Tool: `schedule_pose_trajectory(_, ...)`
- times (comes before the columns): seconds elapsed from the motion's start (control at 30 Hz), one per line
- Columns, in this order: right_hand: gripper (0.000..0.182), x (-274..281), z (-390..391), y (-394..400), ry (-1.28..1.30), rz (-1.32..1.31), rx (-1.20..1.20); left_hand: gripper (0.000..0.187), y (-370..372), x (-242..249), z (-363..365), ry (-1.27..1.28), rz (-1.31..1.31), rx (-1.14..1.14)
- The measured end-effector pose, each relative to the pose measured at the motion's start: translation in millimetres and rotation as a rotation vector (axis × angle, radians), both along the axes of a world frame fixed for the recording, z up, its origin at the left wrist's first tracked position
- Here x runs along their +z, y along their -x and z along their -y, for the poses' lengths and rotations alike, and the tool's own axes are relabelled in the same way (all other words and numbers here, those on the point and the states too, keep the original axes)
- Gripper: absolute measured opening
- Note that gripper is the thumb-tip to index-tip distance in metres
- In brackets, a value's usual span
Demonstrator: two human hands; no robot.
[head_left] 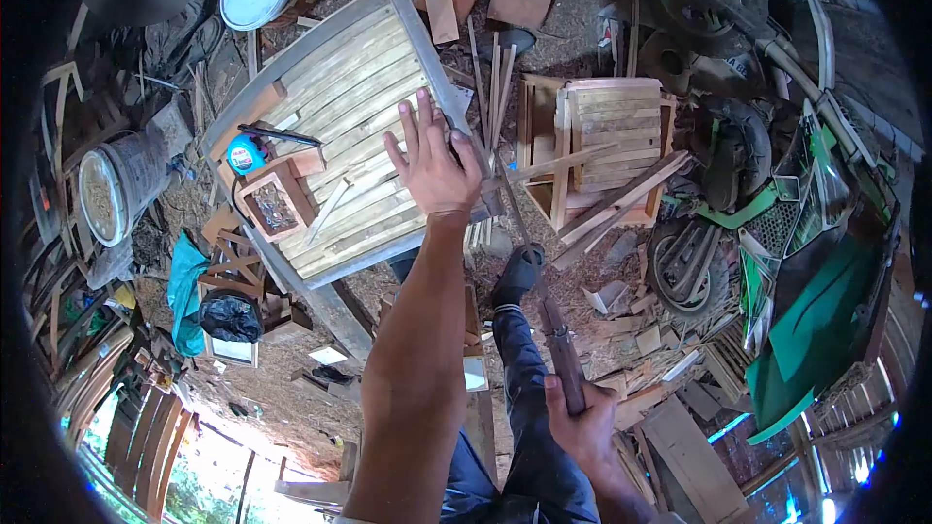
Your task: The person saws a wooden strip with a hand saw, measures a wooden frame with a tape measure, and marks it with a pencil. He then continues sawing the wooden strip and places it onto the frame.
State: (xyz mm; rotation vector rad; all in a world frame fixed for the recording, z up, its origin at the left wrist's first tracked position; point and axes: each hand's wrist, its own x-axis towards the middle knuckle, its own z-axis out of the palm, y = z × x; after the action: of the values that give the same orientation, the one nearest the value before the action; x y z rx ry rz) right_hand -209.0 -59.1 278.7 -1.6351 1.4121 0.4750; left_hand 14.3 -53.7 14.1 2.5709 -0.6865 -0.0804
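Cluttered yard, slatted panel under left hand

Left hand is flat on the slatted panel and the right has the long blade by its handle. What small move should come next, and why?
Probably bring the blade's tip down onto the panel's edge, clear of the fingers. The left hand is open and pressed on the slats beside that edge, steadying it. The right hand grips the handle low, and the blade already points at that spot, very near the fingertips.
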Motion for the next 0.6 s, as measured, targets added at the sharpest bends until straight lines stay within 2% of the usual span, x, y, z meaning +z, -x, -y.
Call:
schedule_pose_trajectory(0.03, 0.026, 2, 4, 0, -0.029, -0.04, 0.02, 0.037, 1, 0, 0, -0.012, 0.001, 0.003)
schedule_pose_trajectory(0.1, 0.027, -14, 1, -11, 0.081, 0.134, -0.103, 0.037, 0, -1, 1, -0.027, 0.011, 0.0)
schedule_pose_trajectory(0.17, 0.028, -55, 14, -48, 0.136, 0.203, -0.092, 0.036, 1, 0, -5, -0.027, -0.002, -0.015)
schedule_pose_trajectory(0.27, 0.035, -113, 40, -117, 0.166, 0.14, -0.014, 0.037, -10, 0, 3, -0.001, 0.018, -0.024)
schedule_pose_trajectory(0.37, 0.033, -144, 19, -69, 0.204, 0.319, -0.033, 0.038, -3, -2, 1, -0.009, -0.002, -0.023)
schedule_pose_trajectory(0.47, 0.03, -202, 13, -17, 0.134, 0.472, -0.016, 0.036, -5, 2, 4, -0.022, -0.024, -0.014)
schedule_pose_trajectory(0.5, 0.025, -209, 11, -17, 0.206, 0.543, 0.006, 0.035, -5, 1, 5, -0.012, -0.015, -0.014)
schedule_pose_trajectory(0.6, 0.024, -217, 5, -11, 0.155, 0.643, -0.161, 0.043, -4, -2, 3, -0.015, 0.042, -0.036)
